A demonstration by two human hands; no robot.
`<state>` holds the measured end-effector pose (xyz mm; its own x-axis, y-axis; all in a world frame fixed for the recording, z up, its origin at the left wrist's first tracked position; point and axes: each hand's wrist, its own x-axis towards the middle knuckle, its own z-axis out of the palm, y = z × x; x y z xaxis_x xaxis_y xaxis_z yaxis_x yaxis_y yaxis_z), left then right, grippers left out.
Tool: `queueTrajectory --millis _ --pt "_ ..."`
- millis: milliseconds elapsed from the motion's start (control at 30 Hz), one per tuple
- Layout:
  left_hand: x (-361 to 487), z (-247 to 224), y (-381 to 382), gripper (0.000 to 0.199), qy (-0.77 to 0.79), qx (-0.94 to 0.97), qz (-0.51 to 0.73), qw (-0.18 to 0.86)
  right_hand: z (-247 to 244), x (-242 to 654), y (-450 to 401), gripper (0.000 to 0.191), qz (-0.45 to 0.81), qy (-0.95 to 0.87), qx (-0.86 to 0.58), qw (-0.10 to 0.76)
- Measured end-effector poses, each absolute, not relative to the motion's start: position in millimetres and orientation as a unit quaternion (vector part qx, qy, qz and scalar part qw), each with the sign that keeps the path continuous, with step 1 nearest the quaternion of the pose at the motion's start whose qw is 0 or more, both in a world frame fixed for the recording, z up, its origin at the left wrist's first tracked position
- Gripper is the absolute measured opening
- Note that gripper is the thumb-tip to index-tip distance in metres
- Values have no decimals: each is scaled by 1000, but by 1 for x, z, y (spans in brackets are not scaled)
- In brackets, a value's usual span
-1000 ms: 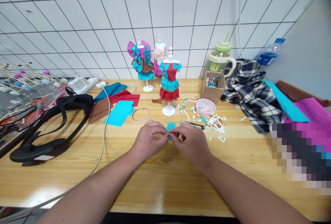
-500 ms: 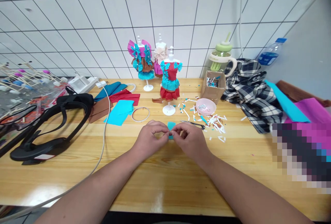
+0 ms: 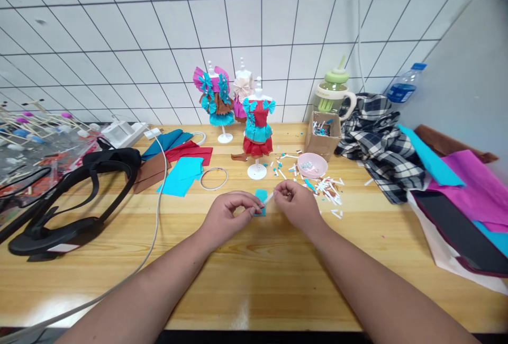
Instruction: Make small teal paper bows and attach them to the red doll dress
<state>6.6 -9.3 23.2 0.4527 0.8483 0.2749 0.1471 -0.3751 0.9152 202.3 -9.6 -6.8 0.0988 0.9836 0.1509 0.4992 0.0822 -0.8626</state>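
Observation:
A small white strip [image 3: 269,198] spans the gap between my two hands. My left hand [image 3: 230,216] is closed in a pinch at the strip's lower end. The strip's upper end is in the pinched fingers of my right hand [image 3: 298,204]. Just behind the left fingertips is a small teal-blue piece of crepe paper [image 3: 261,195], partly covered by the strip and fingers. Beyond the hands stands a small white dress form in a red and blue paper dress [image 3: 257,127].
A pink dish [image 3: 324,166] sits among white paper scraps [image 3: 329,190], before a cardboard box [image 3: 323,143]. Folded blue paper [image 3: 182,177] and a ring [image 3: 214,179] lie left. A white cable [image 3: 157,211] crosses the table beside a black headset [image 3: 99,211]. A phone [image 3: 456,227] lies right.
My hands have moved apart, the right one drawing away to the right, and the white strip now shows between them. The scissors seen behind the right hand are now hidden. The view has shifted slightly.

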Motion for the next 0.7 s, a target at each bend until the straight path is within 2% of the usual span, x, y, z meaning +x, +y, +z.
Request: queueTrajectory --millis 100,167,233,267,300,400,500,533,600,700 --pt "5 21 -8 13 340 720 402 451 -11 221 0 23 299 -564 -627 447" --pt "4 21 -8 12 338 721 403 451 -12 234 6 43 275 -539 -624 494" --pt "4 21 -8 13 338 722 401 451 -12 244 11 61 214 -538 -643 500" --pt "4 22 -8 14 339 721 400 454 -11 247 12 65 180 -539 -654 499" --pt "4 22 -8 14 338 718 400 458 -9 248 12 63 149 -540 -664 495" --pt "4 22 -6 15 337 698 408 481 -3 244 8 35 146 -543 -675 477" --pt "3 20 -5 17 341 666 421 513 1 232 1 28 198 -548 -648 491" --pt "3 19 -4 17 343 656 424 521 2 227 -1 32 205 -560 -628 501" --pt "3 18 -4 18 348 642 430 531 1 219 -5 51 207 -599 -588 502" --pt "2 18 -3 18 344 640 429 536 -2 219 -4 72 176 -612 -601 484"
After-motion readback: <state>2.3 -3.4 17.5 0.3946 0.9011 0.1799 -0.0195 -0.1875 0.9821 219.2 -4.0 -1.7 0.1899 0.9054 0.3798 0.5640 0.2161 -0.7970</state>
